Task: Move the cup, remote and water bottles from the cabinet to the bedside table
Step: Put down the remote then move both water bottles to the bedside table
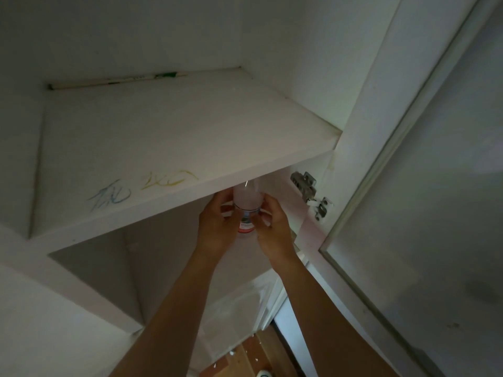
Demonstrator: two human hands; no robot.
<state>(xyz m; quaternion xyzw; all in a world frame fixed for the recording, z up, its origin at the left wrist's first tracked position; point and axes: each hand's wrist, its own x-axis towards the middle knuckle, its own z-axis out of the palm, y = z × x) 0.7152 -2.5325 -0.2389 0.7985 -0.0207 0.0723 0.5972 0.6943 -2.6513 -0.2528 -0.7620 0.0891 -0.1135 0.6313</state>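
White walls of the cabinet fill most of the frame, and the light is dim. One white shelf crosses the middle of the frame; near its front edge, at the left, there are blue scribbles and yellow scribbles. At the right side the cabinet door stands open, with a frosted panel, and a metal hinge sits on the inner side wall just below the shelf. At the bottom centre a piece of wooden floor is visible.

Both arms reach up from the bottom of the frame into the compartment under the shelf. The water bottle is there, upright, just below the front edge of the shelf, in the centre of the frame; its top is hidden behind the shelf. It is clear with a coloured label on the lower part. The left hand curls its fingers around the bottle from the left, and the right hand grips it from the right.
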